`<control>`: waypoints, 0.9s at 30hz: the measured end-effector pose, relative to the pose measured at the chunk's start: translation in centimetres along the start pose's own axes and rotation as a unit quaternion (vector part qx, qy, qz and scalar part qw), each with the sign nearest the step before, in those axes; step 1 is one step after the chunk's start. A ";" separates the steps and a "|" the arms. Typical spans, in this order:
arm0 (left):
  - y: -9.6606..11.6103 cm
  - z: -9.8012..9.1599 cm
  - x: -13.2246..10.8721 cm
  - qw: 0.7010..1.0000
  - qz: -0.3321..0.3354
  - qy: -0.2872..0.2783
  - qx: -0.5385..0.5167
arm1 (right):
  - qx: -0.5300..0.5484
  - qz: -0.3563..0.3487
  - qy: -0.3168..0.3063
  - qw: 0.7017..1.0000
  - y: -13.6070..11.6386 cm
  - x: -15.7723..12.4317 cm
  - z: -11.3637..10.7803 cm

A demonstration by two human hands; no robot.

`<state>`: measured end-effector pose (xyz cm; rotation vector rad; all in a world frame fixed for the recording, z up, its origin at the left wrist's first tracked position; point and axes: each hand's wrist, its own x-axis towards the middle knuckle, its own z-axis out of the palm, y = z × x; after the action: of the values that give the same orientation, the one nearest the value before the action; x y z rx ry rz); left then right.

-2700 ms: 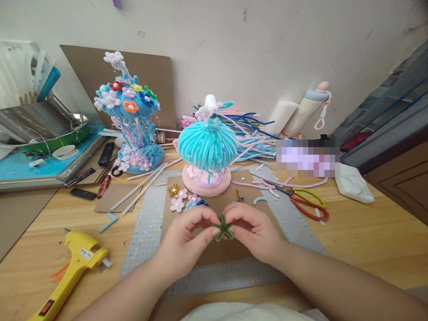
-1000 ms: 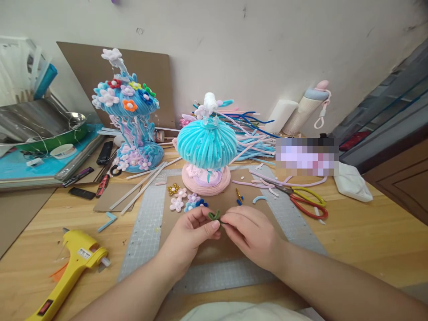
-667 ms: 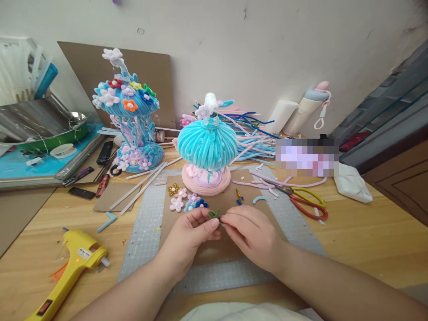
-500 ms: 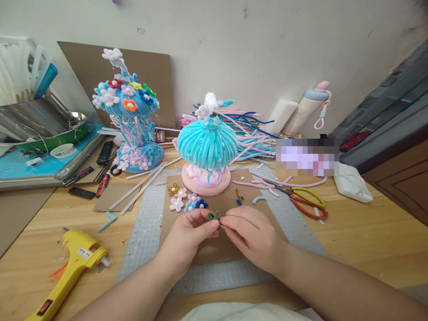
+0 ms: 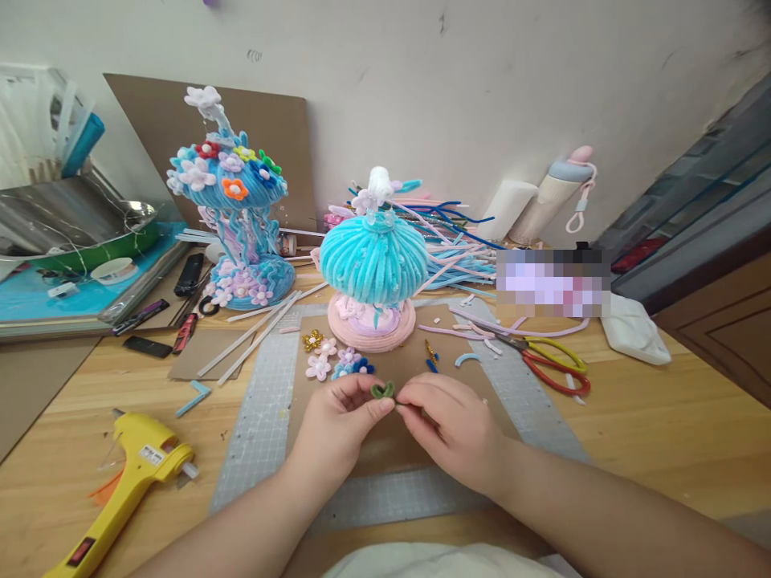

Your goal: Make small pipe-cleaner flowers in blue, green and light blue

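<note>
My left hand (image 5: 343, 425) and my right hand (image 5: 449, 425) meet over a brown card on the grey cutting mat (image 5: 259, 417). Both pinch a small green pipe-cleaner flower (image 5: 382, 391), of which only two loops show above my fingertips. Just beyond the hands lie several small pipe-cleaner flowers (image 5: 337, 363) in pink, lilac and blue. Behind them stands a turquoise pipe-cleaner dome on a pink base (image 5: 373, 269).
A yellow glue gun (image 5: 129, 482) lies at the near left. A taller blue flowered pipe-cleaner model (image 5: 232, 209) stands at the back left. Red-and-yellow pliers (image 5: 551, 365) lie on the right, loose pipe cleaners (image 5: 451, 233) are heaped behind, and a bottle (image 5: 557, 197) leans against the wall.
The green flower was spread open between my fingers at first. Now my fingertips have closed over it and shifted slightly away from me, so only its top loops show.
</note>
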<state>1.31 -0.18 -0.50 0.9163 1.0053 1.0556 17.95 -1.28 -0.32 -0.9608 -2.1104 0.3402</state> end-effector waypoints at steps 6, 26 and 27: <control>-0.1 -0.1 -0.1 0.992 0.081 -0.008 0.099 | 0.385 0.330 -0.052 0.860 0.1 0.6 0.9; 0.7 -0.8 0.4 0.986 -0.120 -0.107 -0.045 | 0.095 0.001 -0.021 0.995 1.2 0.7 -0.4; 0.7 -0.8 0.3 0.985 -0.125 -0.105 -0.057 | 0.085 -0.003 -0.023 0.996 1.2 0.7 -0.3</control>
<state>0.48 0.39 -0.17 0.7677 0.8497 0.7798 18.55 -0.03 -0.35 -0.8539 -2.0879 0.5341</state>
